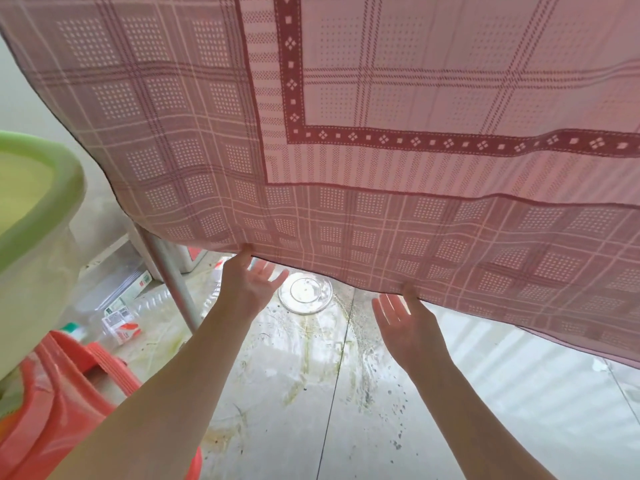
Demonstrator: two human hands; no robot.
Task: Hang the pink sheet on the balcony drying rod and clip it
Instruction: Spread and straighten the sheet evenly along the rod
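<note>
The pink checked sheet (346, 116) with a dark red patterned border hangs across the whole upper view, doubled over so two layers show. Its lower hem runs from centre left down to the right. My left hand (247, 282) reaches up to that hem, thumb touching the edge, fingers spread apart behind it. My right hand (405, 317) is raised further right, thumb at the hem, fingers spread open. Neither hand closes on the cloth. The drying rod and any clips are hidden above the sheet.
A slanted metal pole (173, 282) stands left of my left arm. A green-rimmed tub (38, 202) sits on red plastic stools (59, 393) at the left. Cartons and plastic bottles (131, 306) lie on the stained floor, with a round drain cover (305, 292) ahead.
</note>
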